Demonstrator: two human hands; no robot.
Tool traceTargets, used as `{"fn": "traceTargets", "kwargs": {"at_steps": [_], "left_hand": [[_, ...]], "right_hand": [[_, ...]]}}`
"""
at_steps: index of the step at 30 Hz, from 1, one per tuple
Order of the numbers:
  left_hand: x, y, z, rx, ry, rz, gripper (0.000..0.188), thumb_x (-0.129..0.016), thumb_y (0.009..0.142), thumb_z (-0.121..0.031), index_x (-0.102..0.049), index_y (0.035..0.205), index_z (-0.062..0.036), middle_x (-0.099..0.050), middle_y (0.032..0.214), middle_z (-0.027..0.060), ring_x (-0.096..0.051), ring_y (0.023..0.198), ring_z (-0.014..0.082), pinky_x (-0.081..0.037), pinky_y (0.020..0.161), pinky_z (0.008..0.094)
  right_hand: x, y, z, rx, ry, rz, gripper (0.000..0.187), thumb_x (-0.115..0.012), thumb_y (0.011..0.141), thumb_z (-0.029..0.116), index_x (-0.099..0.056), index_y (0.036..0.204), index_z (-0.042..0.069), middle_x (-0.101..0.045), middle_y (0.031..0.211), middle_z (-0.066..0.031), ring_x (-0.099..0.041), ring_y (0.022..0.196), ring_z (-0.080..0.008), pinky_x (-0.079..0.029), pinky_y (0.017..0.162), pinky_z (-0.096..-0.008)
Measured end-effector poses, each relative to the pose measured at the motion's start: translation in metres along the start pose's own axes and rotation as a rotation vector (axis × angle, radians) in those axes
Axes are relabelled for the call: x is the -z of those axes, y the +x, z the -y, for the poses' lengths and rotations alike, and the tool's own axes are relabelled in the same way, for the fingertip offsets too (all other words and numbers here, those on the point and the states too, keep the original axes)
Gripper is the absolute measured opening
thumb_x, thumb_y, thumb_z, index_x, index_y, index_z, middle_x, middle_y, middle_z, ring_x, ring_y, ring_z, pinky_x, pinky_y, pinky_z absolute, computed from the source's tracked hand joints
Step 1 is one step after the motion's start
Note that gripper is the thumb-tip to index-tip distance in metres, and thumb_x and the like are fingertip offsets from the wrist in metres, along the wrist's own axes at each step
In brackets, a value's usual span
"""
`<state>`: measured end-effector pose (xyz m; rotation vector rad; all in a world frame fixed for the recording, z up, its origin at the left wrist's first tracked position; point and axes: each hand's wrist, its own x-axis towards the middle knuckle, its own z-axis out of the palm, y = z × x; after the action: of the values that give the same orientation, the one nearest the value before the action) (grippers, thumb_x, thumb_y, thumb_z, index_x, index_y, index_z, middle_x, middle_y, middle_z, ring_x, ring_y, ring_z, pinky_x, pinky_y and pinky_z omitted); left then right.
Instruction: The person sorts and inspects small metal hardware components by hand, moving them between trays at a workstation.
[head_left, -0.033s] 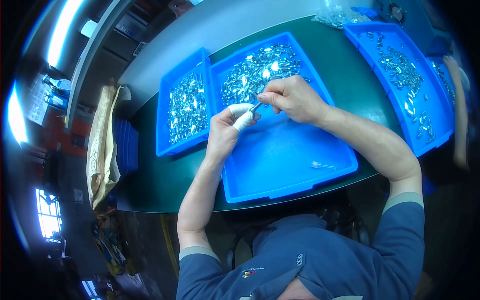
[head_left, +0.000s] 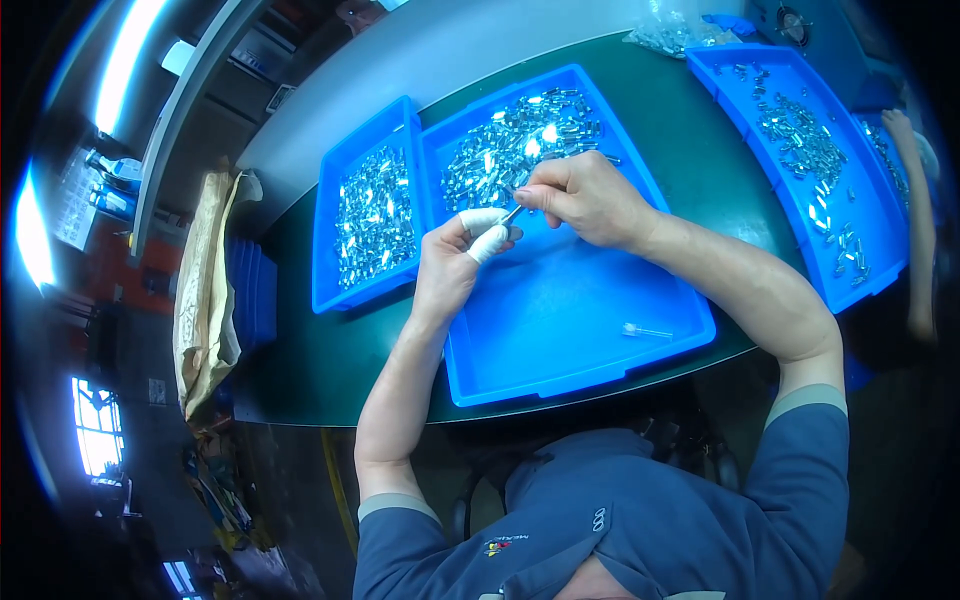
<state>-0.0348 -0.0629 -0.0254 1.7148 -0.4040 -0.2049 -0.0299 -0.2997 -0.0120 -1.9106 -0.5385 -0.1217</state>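
Note:
My left hand [head_left: 452, 256], with white coverings on its thumb and a finger, is closed on a small shiny metal cylinder [head_left: 514, 213]. From the right, the thumb and fingertips of my right hand [head_left: 590, 200] pinch at the upper end of that cylinder; whether they hold a separate small part is too small to tell. Both hands are above the middle blue tray [head_left: 560, 345]. A heap of small shiny metal parts [head_left: 500, 145] lies in its far half. A small clear piece with a thin stem [head_left: 646, 331] rests near its front right corner.
At the left stands a smaller blue tray [head_left: 325, 215] full of shiny metal pieces. Another long blue tray [head_left: 790, 235] at the right holds scattered parts. Beyond it shows another person's arm [head_left: 920, 220]. Clear plastic bags [head_left: 675, 32] lie at the back; a brown paper sack [head_left: 205, 290] stands far left.

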Motion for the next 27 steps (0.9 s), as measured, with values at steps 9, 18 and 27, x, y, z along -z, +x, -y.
{"fn": "traceTargets", "kwargs": {"at_steps": [9,18,27], "left_hand": [[-0.006,-0.002,-0.001,-0.029,0.039,-0.035,0.022,-0.069,0.098,-0.007,-0.070,0.117,0.0028,-0.077,0.103,0.0128,-0.072,0.094,0.0174,-0.057,0.087,0.0315],[-0.007,-0.009,-0.003,-0.071,0.185,-0.088,0.022,-0.072,0.096,-0.008,-0.071,0.115,0.0023,-0.077,0.100,0.0113,-0.072,0.092,0.0153,-0.057,0.085,0.0295],[0.075,0.020,-0.026,-0.177,0.871,-0.421,0.028,-0.077,0.092,-0.013,-0.071,0.116,-0.0010,-0.075,0.107,0.0106,-0.070,0.098,0.0181,-0.054,0.089,0.0326]], "right_hand": [[-0.002,-0.002,0.000,0.081,-0.080,-0.038,0.034,-0.067,0.100,0.030,-0.072,0.079,0.004,-0.065,0.059,-0.0056,-0.060,0.053,-0.0142,-0.046,0.052,-0.0336],[-0.003,-0.001,0.002,-0.036,-0.016,0.018,0.040,-0.064,0.101,0.033,-0.071,0.076,0.003,-0.062,0.056,-0.0056,-0.058,0.052,-0.0124,-0.045,0.050,-0.0331],[0.003,0.004,-0.005,-0.072,0.088,-0.019,0.044,-0.063,0.102,0.037,-0.070,0.075,0.003,-0.061,0.056,-0.0035,-0.055,0.053,-0.0090,-0.043,0.052,-0.0308]]}}
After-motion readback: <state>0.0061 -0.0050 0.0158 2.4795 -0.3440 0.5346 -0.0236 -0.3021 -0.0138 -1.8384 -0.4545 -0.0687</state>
